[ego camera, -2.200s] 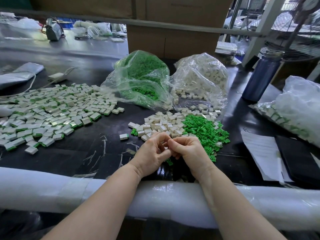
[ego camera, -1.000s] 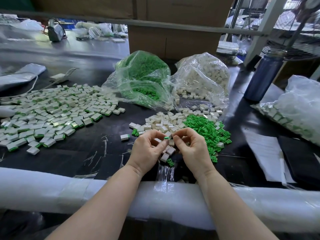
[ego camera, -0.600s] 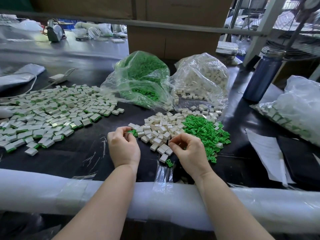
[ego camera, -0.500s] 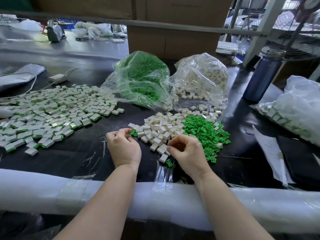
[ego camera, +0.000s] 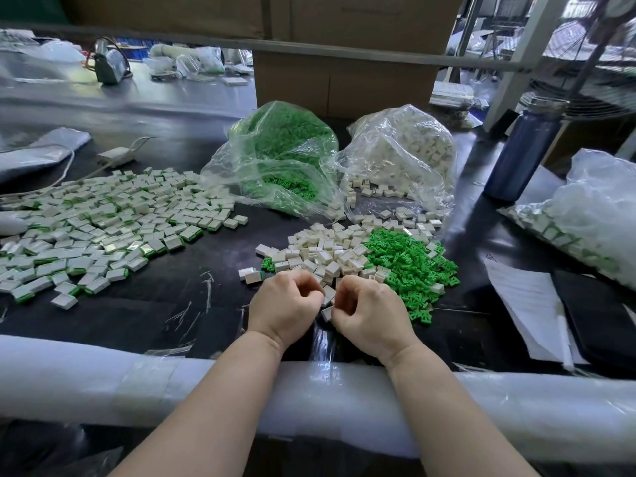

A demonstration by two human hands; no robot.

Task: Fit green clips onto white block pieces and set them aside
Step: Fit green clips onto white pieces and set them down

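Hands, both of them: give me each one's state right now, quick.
Left hand: fingers curled, backs toward the camera; whether the grip holds anything cannot be told.
Right hand: fingers curled beside a white block piece; grip contents cannot be told.

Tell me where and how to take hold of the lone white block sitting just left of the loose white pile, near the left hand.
Pinch the lone white block across its two short side faces, coming straight down from above. It lies flat on the dark table, apart from the white pile, with bare table to its left, so fingers probably fit at both ends. The left hand is nearest.
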